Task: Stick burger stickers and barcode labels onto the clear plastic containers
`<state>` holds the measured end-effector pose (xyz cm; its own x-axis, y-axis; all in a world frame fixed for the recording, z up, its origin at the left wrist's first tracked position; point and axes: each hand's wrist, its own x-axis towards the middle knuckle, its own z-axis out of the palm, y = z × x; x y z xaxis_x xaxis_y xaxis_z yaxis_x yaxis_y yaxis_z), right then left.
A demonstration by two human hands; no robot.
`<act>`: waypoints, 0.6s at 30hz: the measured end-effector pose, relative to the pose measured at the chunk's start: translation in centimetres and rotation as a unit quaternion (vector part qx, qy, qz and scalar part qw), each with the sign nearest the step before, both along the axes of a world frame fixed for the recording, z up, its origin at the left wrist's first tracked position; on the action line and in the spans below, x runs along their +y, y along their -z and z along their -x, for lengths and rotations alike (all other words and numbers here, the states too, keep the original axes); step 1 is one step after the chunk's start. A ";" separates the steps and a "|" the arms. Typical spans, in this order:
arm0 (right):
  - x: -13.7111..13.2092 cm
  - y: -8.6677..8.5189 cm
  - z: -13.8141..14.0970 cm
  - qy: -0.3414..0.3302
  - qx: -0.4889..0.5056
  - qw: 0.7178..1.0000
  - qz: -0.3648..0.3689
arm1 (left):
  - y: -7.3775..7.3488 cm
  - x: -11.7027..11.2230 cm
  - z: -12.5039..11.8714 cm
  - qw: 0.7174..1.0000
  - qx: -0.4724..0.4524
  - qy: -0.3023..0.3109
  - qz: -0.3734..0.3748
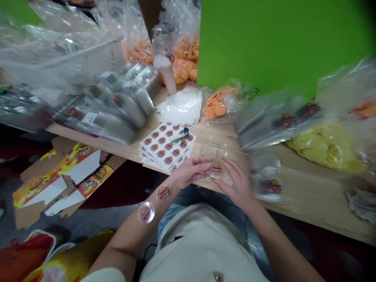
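Fingers of the left hand (pixel 188 172) and right hand (pixel 240 185) hold 1 stickered clear container (pixel 216 170); labelled containers (pixel 270 186) at right appear done; 2 forearm stickers (pixel 146 212) seem unused.

Green panel (pixel 279 43) at two o'clock, bagged yellow pieces (pixel 327 147) at three, grey cloth (pixel 362 204) at four, printed cartons (pixel 66 174) at eight, pale tumbler (pixel 168 77) at eleven

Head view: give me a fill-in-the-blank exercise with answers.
Two stickers sit on the ____ forearm.
Between left hand and right hand, clear packaging shows a picture of a ____.
A tool with a ____ round end lies on the printed sheets.
The panel behind the table is ____.
Missing words: left; burger; blue; green.
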<state>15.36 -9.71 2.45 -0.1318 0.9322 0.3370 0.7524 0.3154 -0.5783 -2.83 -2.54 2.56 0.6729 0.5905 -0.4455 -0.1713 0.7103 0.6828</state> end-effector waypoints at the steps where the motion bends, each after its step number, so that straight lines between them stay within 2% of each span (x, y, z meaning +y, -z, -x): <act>1: -0.3 -0.4 -0.3 0.002 -0.015 1.000 -0.015 | -0.1 -0.1 -0.6 1.000 -0.008 -0.003 0.005; 3: -1.1 -1.2 -1.3 0.002 -0.045 0.998 -0.036 | -0.2 -0.3 -2.0 0.999 0.002 0.023 -0.032; 5: -2.3 -2.0 -3.2 0.018 -0.072 0.996 -0.042 | -0.3 -0.4 -3.2 0.986 0.059 0.039 -0.150; 7: -4.0 -2.7 -6.1 0.057 -0.078 0.995 -0.028 | -0.5 -0.1 -3.9 0.937 0.146 0.021 -0.316; 9: -6.0 -2.9 -9.9 0.091 -0.080 0.993 0.001 | -0.6 0.4 -4.3 0.866 0.217 0.007 -0.452; 11: -7.8 -2.3 -13.7 0.079 -0.120 0.989 0.035 | -0.6 1.1 -4.6 0.816 0.245 0.031 -0.523; 12: -8.4 -1.7 -15.3 0.072 -0.134 0.987 0.047 | -0.6 1.4 -4.8 0.804 0.247 0.052 -0.539; 14: -8.9 -0.4 -17.2 0.040 -0.146 0.985 0.080 | -0.4 2.2 -5.4 0.795 0.245 0.071 -0.550; 15: -8.8 0.0 -17.4 0.036 -0.149 0.985 0.075 | -0.3 2.6 -5.8 0.803 0.239 0.067 -0.542; 16: -8.5 0.1 -16.9 0.046 -0.155 0.985 0.059 | 0.0 2.9 -6.3 0.819 0.232 0.057 -0.521; 18: -7.4 -0.8 -14.1 0.105 -0.157 0.982 -0.002 | 0.7 3.3 -7.2 0.862 0.218 0.028 -0.456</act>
